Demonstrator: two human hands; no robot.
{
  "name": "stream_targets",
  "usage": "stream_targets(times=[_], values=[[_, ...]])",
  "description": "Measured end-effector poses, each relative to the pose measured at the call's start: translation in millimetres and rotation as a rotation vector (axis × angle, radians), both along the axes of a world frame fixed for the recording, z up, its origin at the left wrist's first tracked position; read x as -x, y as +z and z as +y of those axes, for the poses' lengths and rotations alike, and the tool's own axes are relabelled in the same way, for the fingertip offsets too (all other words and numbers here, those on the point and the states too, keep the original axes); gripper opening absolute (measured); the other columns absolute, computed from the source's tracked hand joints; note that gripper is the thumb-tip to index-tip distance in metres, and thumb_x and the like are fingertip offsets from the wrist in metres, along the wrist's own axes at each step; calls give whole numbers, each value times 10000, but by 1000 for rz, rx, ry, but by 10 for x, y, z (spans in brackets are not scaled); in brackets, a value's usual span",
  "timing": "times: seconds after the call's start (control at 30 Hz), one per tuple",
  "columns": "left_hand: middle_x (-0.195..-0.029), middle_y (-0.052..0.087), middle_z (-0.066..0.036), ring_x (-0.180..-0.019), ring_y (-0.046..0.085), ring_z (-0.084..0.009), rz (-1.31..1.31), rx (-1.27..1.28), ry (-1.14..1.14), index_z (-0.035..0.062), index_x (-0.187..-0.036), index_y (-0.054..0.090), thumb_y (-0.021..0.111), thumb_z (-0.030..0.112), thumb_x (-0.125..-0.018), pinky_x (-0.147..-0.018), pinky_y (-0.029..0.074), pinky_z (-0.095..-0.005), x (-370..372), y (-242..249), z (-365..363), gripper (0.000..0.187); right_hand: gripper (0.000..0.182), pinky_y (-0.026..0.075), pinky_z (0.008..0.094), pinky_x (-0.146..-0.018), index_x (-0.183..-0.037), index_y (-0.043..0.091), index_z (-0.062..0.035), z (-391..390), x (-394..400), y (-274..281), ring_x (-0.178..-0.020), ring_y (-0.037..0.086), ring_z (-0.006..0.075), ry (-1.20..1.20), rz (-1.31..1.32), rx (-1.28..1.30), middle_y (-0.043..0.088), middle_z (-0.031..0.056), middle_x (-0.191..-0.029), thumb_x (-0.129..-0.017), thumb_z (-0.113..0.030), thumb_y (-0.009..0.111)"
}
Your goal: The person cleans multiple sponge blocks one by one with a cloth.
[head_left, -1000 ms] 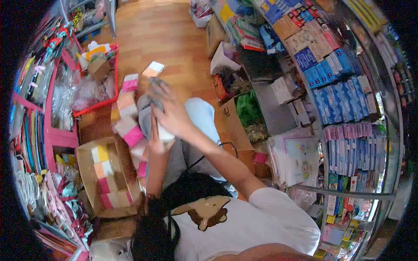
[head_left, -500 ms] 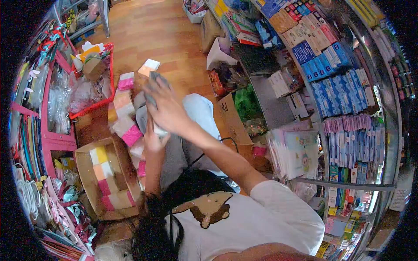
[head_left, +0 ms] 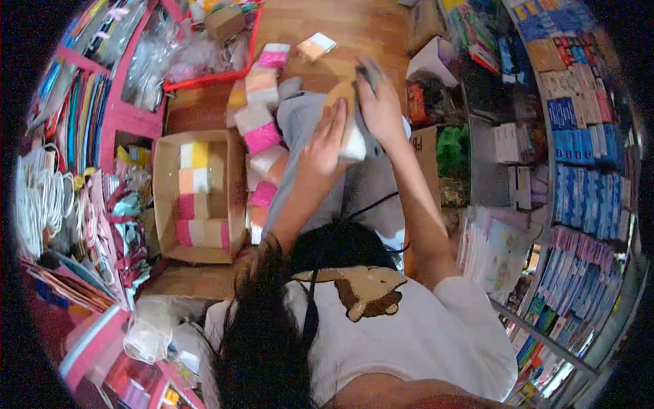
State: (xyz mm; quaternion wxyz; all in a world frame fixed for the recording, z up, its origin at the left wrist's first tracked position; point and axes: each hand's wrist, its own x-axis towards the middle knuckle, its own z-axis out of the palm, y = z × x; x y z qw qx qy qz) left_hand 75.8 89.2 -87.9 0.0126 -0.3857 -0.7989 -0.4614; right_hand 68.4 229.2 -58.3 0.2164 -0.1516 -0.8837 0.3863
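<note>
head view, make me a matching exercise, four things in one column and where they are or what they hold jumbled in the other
1 cardboard box
2 red basket
3 orange-and-white block
4 left hand

A holding see-through plastic
B against a white-ended block
C left of the legs, with coloured blocks inside
D lying apart on the wooden floor

Pairs: 1-C, 2-A, 3-D, 4-B

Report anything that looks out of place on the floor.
One orange-and-white block lies alone on the wooden floor, apart from the crooked line of blocks beside the cardboard box, so it looks stray.
</note>
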Motion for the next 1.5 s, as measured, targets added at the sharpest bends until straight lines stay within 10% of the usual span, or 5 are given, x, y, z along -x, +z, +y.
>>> stream_targets(times=[0.43,0.77,1.07,1.23,1.5], values=[[-1040,526,-175,-955,522,-294,-681,-572,174,-29,-1131,417,721,144,-622,-837,411,-368,178,162,-272,618,256,348,283,-875,-1067,514,-3,-354,-793,364,-953,492,172,39,98,420,561,91,-981,-877,-138,408],[-1307,270,-207,-1187,291,-378,146,-106,-4,235,-1253,417,674,171,-571,-980,255,-434,78,471,-253,732,885,322,384,-961,-1291,259,-58,-273,-640,-84,-1174,367,232,356,108,923,337,93,-1302,-700,-699,412],[-1366,-17,-280,-1282,33,-367,39,-577,108,8,-1319,-121,822,428,-388,-1021,115,-454,-160,54,16,1390,785,357,434,-927,-1293,273,-89,-385,-454,126,-1120,424,311,100,460,1476,375,132,-1277,-765,-669,306],[-1241,347,-250,-1114,414,-293,-284,-642,8,-19,-1326,-61,636,-19,-609,-933,326,-336,-118,65,37,1000,813,306,443,-958,-1305,269,-127,-432,-435,180,-1165,370,294,77,454,1553,345,95,-1305,-735,-705,304],[-980,581,-151,-953,551,-222,-165,-291,147,11,-1043,558,545,2,-726,-838,401,-289,100,61,-286,317,813,317,446,-946,-1299,283,-140,-62,-506,87,-1175,353,274,103,580,1592,330,69,-1316,-716,-700,368]])
